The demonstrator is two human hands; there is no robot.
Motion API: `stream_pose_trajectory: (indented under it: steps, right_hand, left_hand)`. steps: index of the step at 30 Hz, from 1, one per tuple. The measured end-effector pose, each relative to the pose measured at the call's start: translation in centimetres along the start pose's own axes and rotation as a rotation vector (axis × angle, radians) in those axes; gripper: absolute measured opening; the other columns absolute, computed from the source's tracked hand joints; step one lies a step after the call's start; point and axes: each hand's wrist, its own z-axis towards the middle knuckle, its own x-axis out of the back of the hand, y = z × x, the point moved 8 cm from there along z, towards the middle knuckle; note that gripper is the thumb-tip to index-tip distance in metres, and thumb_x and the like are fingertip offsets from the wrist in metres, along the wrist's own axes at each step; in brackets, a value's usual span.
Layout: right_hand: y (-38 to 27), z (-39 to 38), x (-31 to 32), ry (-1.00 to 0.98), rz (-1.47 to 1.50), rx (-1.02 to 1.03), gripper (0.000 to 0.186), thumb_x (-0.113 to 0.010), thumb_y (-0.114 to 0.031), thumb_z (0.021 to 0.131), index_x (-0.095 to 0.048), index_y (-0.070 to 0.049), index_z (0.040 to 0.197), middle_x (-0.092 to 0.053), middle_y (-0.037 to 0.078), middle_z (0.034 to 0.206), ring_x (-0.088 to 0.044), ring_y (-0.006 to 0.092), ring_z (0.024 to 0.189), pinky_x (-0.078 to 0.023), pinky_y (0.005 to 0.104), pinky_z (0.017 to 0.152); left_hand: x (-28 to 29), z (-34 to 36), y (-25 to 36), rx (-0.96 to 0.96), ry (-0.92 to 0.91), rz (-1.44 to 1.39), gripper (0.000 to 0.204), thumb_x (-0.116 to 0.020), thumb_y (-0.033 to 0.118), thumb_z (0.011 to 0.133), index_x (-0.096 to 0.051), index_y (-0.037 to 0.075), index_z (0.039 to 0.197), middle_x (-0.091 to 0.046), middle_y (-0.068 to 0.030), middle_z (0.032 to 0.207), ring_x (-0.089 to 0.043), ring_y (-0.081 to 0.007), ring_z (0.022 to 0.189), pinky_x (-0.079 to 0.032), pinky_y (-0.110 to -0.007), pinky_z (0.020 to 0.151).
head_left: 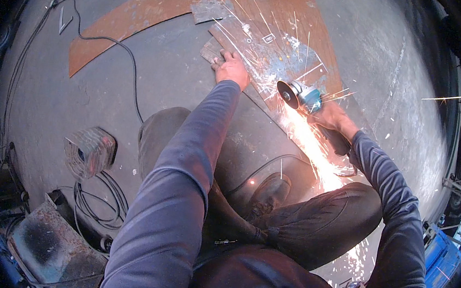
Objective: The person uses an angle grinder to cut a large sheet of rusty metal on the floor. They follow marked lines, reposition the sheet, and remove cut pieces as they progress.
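Observation:
My right hand (329, 117) grips a teal angle grinder (312, 100) by its body. The grinder's disc (288, 95) meets a steel plate (281, 66); how deep it cuts I cannot tell. A bright stream of sparks (308, 137) pours from the disc back toward my bent right knee, and thinner streaks fly forward over the plate. My left hand (232, 70) bears down, fingers curled, on a small grey-brown metal piece (211, 50) at the plate's left edge. Glare hides part of the grinder and of my right fingers.
A rusty curved steel sheet (126, 22) lies ahead on the grey floor. One black cable (134, 61) runs at left. Nearer are a dented box-like metal object (90, 151), coiled cable (102, 204) and a rusty metal housing (57, 244). My boot (270, 194) is close to the sparks; something blue (445, 261) stands lower right.

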Motion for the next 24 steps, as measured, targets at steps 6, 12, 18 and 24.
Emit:
stream_pose_trajectory:
  steps: [6, 12, 18, 24]
  right_hand:
    - [0.3, 0.4, 0.1, 0.043, 0.017, 0.022, 0.081, -0.085, -0.036, 0.064, -0.061, 0.006, 0.129, -0.071, 0.031, 0.116, -0.070, 0.0439, 0.110, -0.055, 0.0481, 0.094]
    - [0.6, 1.2, -0.5, 0.072, 0.033, 0.146, 0.082, -0.087, -0.038, 0.067, -0.059, 0.007, 0.130, -0.072, 0.031, 0.113, -0.069, 0.0459, 0.110, -0.054, 0.0482, 0.094]
    - [2.1, 2.1, -1.5, 0.032, -0.032, 0.156, 0.087, -0.087, -0.050, 0.072, -0.057, 0.004, 0.134, -0.072, 0.028, 0.111, -0.070, 0.0412, 0.107, -0.055, 0.0456, 0.091]
    - [2.8, 2.5, -2.2, -0.003, 0.171, 0.127, 0.076, -0.085, -0.045, 0.074, -0.062, 0.003, 0.128, -0.072, 0.026, 0.111, -0.072, 0.0393, 0.102, -0.056, 0.0441, 0.086]
  left_hand:
    - [0.4, -0.3, 0.4, -0.007, -0.005, -0.005, 0.087, -0.089, 0.038, 0.078, -0.046, 0.002, 0.146, -0.042, -0.0226, 0.153, -0.045, -0.0493, 0.143, -0.038, -0.054, 0.119]
    - [0.4, -0.2, 0.0, -0.013, -0.010, -0.007, 0.083, -0.084, 0.038, 0.082, -0.045, 0.003, 0.147, -0.040, -0.0231, 0.155, -0.044, -0.0496, 0.144, -0.038, -0.055, 0.119]
    - [0.7, -0.4, 0.7, -0.024, -0.091, 0.022, 0.085, -0.079, 0.044, 0.088, -0.040, 0.004, 0.151, -0.032, -0.0252, 0.164, -0.041, -0.0485, 0.148, -0.037, -0.057, 0.118]
    - [0.5, 0.0, 0.6, -0.015, -0.098, 0.018, 0.085, -0.080, 0.042, 0.087, -0.039, 0.004, 0.151, -0.031, -0.0248, 0.165, -0.040, -0.0489, 0.148, -0.037, -0.057, 0.119]
